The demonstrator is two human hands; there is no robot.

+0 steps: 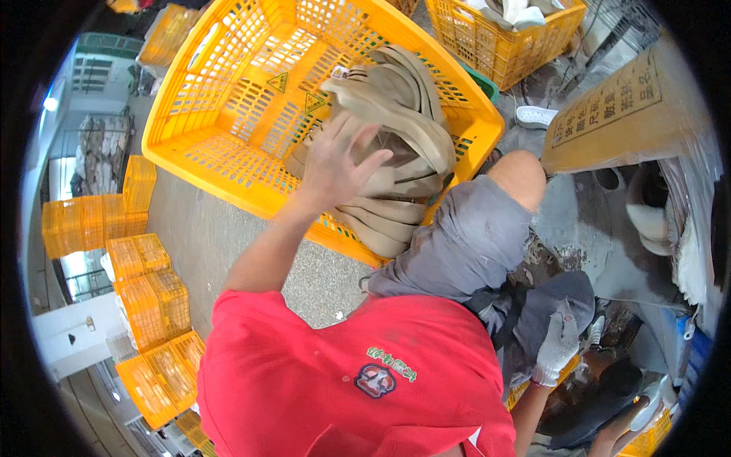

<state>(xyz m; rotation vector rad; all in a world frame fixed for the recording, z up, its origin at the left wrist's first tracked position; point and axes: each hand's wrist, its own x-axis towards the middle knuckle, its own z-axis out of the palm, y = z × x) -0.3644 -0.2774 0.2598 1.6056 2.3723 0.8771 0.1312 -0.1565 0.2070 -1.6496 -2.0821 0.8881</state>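
Note:
A large yellow plastic basket (194, 164) with slotted walls stands tilted in front of me. Tan, curved pieces that look like shoe soles (403, 114) are heaped along its right side, some reaching over the near rim. My left hand (343, 160), bare and slightly blurred, is over the heap with its fingers and thumb apart. It holds nothing that I can see; whether it touches the pieces I cannot tell. Low on the right, my right hand (560, 346) wears a white knit glove. Its fingers stretch out beside my grey-trousered leg, with nothing visible in them.
Another yellow basket (506, 46) with pale pieces stands at the back right. A cardboard box (624, 114) leans in at the right, near a white sole (535, 116). Yellow crates (152, 297) are stacked at left. Another person's arm (617, 430) shows at lower right.

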